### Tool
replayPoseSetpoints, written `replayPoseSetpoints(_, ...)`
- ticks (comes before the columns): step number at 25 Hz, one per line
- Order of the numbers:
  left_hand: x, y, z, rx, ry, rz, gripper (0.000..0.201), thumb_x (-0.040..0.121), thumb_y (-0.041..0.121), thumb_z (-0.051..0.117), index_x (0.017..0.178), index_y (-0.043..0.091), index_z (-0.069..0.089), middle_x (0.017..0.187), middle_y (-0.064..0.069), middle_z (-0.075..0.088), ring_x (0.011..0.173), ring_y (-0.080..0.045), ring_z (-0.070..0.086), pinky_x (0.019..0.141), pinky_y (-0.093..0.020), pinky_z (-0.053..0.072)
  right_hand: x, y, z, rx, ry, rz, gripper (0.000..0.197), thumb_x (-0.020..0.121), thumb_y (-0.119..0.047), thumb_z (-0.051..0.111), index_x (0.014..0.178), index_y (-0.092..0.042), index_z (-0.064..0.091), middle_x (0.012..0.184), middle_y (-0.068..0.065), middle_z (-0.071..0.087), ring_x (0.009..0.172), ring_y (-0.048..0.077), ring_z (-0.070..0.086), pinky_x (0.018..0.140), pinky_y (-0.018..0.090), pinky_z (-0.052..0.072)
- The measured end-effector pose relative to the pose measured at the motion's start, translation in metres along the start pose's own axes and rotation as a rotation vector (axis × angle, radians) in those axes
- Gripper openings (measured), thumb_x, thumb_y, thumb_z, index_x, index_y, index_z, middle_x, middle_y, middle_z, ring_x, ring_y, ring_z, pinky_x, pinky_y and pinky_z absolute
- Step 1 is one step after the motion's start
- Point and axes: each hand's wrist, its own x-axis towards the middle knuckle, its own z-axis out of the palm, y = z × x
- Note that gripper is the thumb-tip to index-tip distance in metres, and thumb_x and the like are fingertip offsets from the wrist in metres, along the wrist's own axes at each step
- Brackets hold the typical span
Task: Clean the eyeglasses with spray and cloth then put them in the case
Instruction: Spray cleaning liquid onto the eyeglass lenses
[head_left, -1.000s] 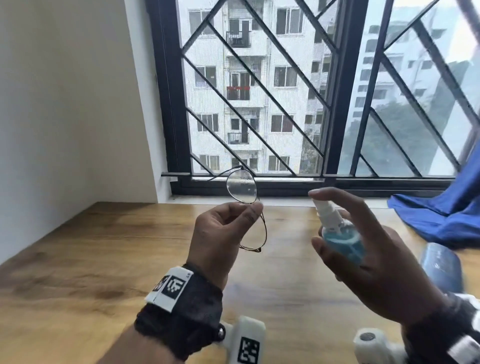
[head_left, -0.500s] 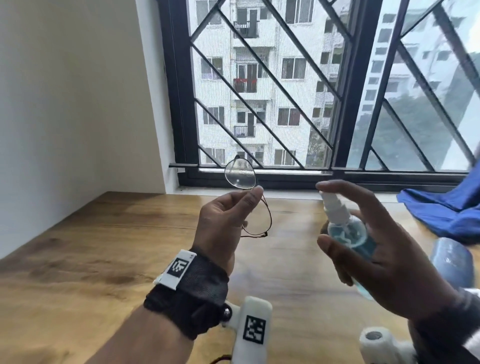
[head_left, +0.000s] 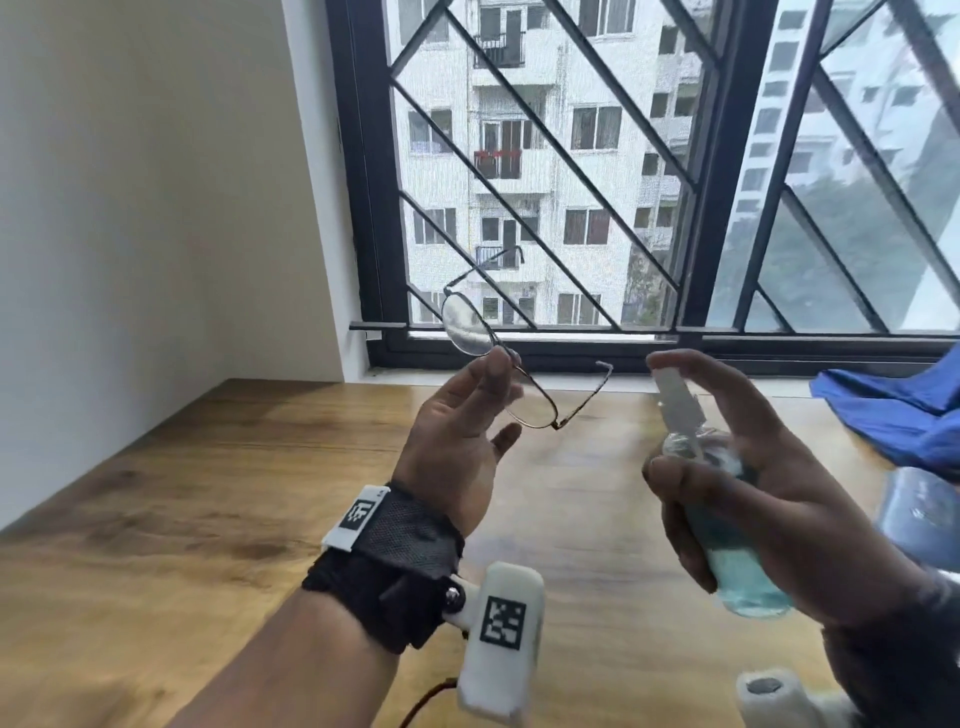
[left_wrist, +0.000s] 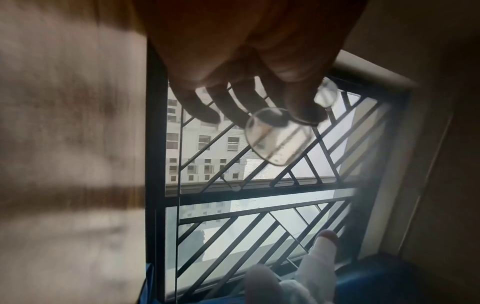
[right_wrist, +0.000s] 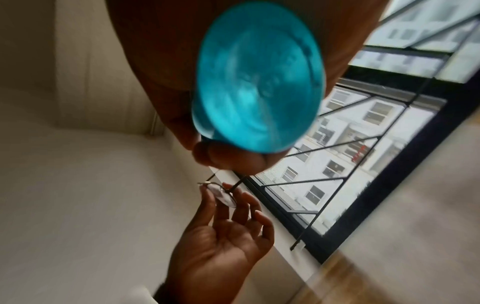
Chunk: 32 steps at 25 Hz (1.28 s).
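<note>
My left hand (head_left: 457, 441) pinched the eyeglasses (head_left: 498, 358); my right hand (head_left: 769, 499) gripped the spray bottle (head_left: 727, 519) (aim the nozzle squarely at each lens).

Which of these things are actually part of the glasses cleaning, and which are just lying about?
In use:
eyeglasses, pinched by the left hand
spray bottle, gripped by the right hand
blue cloth, waiting on the table
light blue, partly hidden object, perhaps the case

Just there:
window grille

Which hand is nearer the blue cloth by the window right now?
Right. The right hand, gripping the spray bottle, is just left of the blue cloth; the left hand, pinching the eyeglasses, is farther left.
</note>
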Motion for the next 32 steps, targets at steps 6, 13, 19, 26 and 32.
replayPoseSetpoints(6, 0.000, 0.003, -0.006, 0.039, -0.278, 0.101, 0.038, 0.055, 0.064, 0.083, 0.077, 0.034, 0.075, 0.107, 0.021, 0.069, 0.111, -0.011, 0.055, 0.089, -0.036, 0.038, 0.005, -0.006, -0.013, 0.258, 0.043, 0.116, 0.062, 0.080, -0.013, 0.061, 0.136, -0.040, 0.053, 0.070, 0.017, 0.046, 0.041, 0.023, 0.043, 0.045, 0.029, 0.044)
replayPoseSetpoints(13, 0.000, -0.002, -0.006, 0.081, -0.303, 0.093, 0.039, 0.055, 0.066, 0.083, 0.076, 0.034, 0.075, 0.112, 0.021, 0.068, 0.110, -0.010, 0.056, 0.086, -0.033, 0.042, 0.006, -0.003, -0.016, 0.159, 0.069, 0.167, 0.058, 0.080, -0.012, 0.065, 0.131, -0.038, 0.053, 0.069, 0.015, 0.050, 0.039, 0.025, 0.046, 0.044, 0.031, 0.045)
replayPoseSetpoints(19, -0.003, -0.007, -0.002, 0.157, -0.394, 0.070, 0.036, 0.061, 0.061, 0.082, 0.076, 0.029, 0.076, 0.109, 0.017, 0.069, 0.105, -0.008, 0.058, 0.083, -0.022, 0.050, 0.007, -0.012, -0.019, 0.346, 0.146, 0.130, 0.055, 0.086, -0.014, 0.054, 0.131, -0.046, 0.056, 0.071, 0.013, 0.044, 0.039, 0.019, 0.039, 0.045, 0.023, 0.038)
replayPoseSetpoints(26, -0.003, -0.013, 0.000, 0.228, -0.388, 0.066, 0.045, 0.055, 0.064, 0.085, 0.079, 0.026, 0.079, 0.108, 0.015, 0.070, 0.103, -0.009, 0.056, 0.084, -0.024, 0.045, 0.008, -0.005, -0.017, 0.323, 0.207, 0.109, 0.052, 0.084, -0.010, 0.057, 0.128, -0.038, 0.055, 0.069, 0.014, 0.045, 0.042, 0.020, 0.040, 0.047, 0.028, 0.039)
replayPoseSetpoints(32, 0.010, 0.000, -0.014, 0.143, -0.264, 0.105, 0.048, 0.047, 0.063, 0.088, 0.079, 0.029, 0.080, 0.104, 0.018, 0.074, 0.100, -0.002, 0.064, 0.084, -0.029, 0.047, 0.008, 0.010, -0.015, 0.114, 0.131, 0.206, 0.059, 0.090, -0.002, 0.061, 0.130, -0.045, 0.053, 0.071, 0.017, 0.050, 0.044, 0.025, 0.047, 0.045, 0.032, 0.046)
